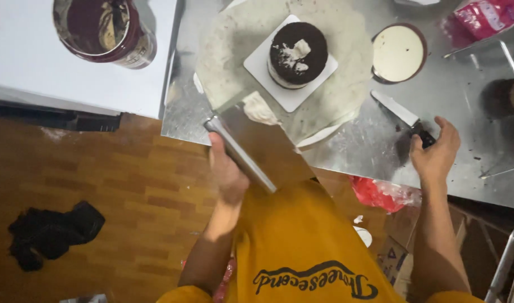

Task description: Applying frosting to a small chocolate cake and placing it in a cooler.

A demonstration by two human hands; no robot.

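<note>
A small round dark cake (298, 53) with a dab of white cream on top sits on a square white board (290, 96) on a round turntable (335, 106). My left hand (226, 171) grips a wide metal scraper (251, 143) that carries a blob of white cream (259, 109), held at the turntable's near edge. My right hand (434, 154) rests on the black handle of a knife (402, 115) lying on the steel table, fingers around it.
A steel table (470, 95) holds a round bowl of white cream (399, 53) and a pink packet (487, 17). A dark-stained tub (102, 31) stands on a white counter (44, 73). On the wooden floor lie a black cloth (52, 233) and a red bag (380, 193).
</note>
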